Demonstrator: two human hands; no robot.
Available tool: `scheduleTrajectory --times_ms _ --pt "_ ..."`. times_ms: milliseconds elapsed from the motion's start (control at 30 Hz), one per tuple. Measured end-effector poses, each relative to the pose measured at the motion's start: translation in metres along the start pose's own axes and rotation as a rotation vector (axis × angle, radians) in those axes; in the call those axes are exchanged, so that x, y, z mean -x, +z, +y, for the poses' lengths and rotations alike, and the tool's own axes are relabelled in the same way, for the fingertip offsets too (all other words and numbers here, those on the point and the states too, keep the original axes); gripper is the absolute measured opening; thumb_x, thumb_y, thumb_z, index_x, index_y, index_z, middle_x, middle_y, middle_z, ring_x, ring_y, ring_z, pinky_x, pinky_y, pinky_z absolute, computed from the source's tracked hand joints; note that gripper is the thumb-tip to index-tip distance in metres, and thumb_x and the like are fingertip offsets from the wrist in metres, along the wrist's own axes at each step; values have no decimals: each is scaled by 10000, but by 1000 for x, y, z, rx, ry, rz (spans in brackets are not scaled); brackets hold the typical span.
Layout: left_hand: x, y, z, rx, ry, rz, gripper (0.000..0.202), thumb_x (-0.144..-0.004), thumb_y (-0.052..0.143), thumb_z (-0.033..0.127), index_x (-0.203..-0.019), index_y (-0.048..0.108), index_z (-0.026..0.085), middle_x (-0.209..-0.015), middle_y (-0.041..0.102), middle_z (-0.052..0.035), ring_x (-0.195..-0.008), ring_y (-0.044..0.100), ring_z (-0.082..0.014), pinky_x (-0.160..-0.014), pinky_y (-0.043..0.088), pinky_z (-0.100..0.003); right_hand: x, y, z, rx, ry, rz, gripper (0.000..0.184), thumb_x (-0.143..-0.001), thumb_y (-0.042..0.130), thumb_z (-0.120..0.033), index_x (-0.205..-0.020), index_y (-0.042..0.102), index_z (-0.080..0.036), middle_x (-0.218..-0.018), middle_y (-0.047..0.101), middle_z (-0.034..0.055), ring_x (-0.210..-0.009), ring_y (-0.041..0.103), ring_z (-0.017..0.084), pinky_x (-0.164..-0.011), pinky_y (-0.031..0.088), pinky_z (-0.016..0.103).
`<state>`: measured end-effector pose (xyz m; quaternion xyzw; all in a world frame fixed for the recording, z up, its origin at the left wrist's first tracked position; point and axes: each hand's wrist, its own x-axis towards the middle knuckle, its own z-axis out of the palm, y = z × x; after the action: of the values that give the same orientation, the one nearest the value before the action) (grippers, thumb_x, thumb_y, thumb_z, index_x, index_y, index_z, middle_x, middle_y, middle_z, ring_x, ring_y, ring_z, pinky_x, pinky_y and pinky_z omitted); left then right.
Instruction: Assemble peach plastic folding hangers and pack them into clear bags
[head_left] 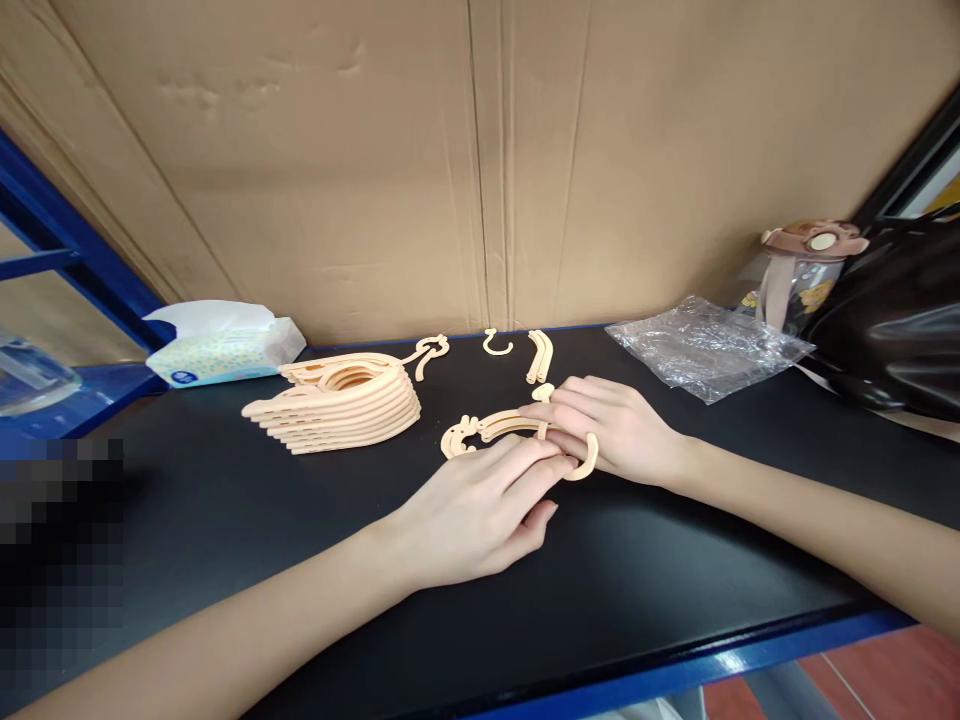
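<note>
I am pinching the thin plastic hanger piece [495, 425] with both my left hand [480, 505] and right hand [611, 430], closed on its curved end. It looks light, stiff, maybe brittle. The stack of hangers [337, 400] is lying left of my grip.

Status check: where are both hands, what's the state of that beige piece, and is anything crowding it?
Left hand and right hand both pressing on the beige hanger piece, flat on the black table. Stack of hangers sits clear to its left. Nothing crowding.
</note>
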<state>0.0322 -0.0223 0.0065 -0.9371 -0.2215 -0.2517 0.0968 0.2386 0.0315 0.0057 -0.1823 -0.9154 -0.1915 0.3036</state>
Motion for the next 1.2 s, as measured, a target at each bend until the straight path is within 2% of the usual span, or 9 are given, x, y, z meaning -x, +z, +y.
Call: scheduleTrajectory --times_ms 100,233,367,600,767,867,967,1067,1200 --pt "1 -2 -2 15 -7 11 174 -924 479 264 -956 600 142 -933 659 -55 -880 626 -167 -704 529 -251 2 1 2 22 -2 -14 224 -966 465 -244 -964 659 -133 -809 683 34 -688 522 149 -620 388 285" --pt "2 -2 -6 -82 -22 17 288 -942 473 382 -788 585 167 -824 650 -29 -779 632 -152 -645 512 -248 5 4 5 37 5 -75 279 -977 449 -304 -940 681 -154 -634 628 -8 -569 477 134 -596 355 297" --pt "4 1 -9 -206 -74 15 221 -947 488 308 -826 599 160 -880 661 -23 -809 639 -151 -696 517 -270 6 6 7 29 79 -77 282 -961 481 -327 -869 695 -169 -629 588 -6 -589 479 130 -599 360 289" --pt "4 7 -12 -284 -214 2 183 -941 448 152 -951 630 147 -1022 657 -43 -889 622 -176 -699 517 -304 6 1 11 -2 213 81 233 -919 551 -301 -798 699 -168 -808 594 60 -754 514 154 -607 403 263" --pt "4 4 -13 -376 -183 13 210 -931 446 106 -1001 641 137 -1063 673 -51 -931 643 -189 -678 521 -308 5 -1 8 -101 169 32 258 -947 479 -214 -1138 642 -157 -866 658 60 -786 556 168 -719 450 312" --pt "5 4 -14 -412 -199 40 251 -929 430 81 -1075 630 121 -1126 673 -71 -1082 620 -209 -766 538 -310 2 -2 5 -307 203 -36 241 -955 456 -211 -1097 646 -166 -839 662 50 -773 561 162 -703 449 310" --pt "6 7 -16 -461 -199 48 290 -942 427 113 -1180 588 77 -1229 639 -109 -1205 558 -239 -903 523 -344 0 -3 3 -626 396 -82 213 -947 495 -290 -923 674 -177 -847 675 42 -781 582 150 -704 464 287" --pt "6 10 -17 -432 -190 33 352 -951 442 193 -1239 542 16 -1300 591 -147 -1269 500 -265 -981 496 -379 -1 -3 4 -835 546 -136 265 -946 496 -346 -880 687 -175 -856 688 40 -812 602 154 -746 466 298" --pt "5 8 -15 -370 -169 23 394 -951 447 237 -1258 529 4 -1317 575 -159 -1295 472 -259 -1001 491 -365 -2 -2 6 -901 500 -156 194 -919 553 -305 -913 699 -177 -856 664 36 -831 576 152 -767 453 306"
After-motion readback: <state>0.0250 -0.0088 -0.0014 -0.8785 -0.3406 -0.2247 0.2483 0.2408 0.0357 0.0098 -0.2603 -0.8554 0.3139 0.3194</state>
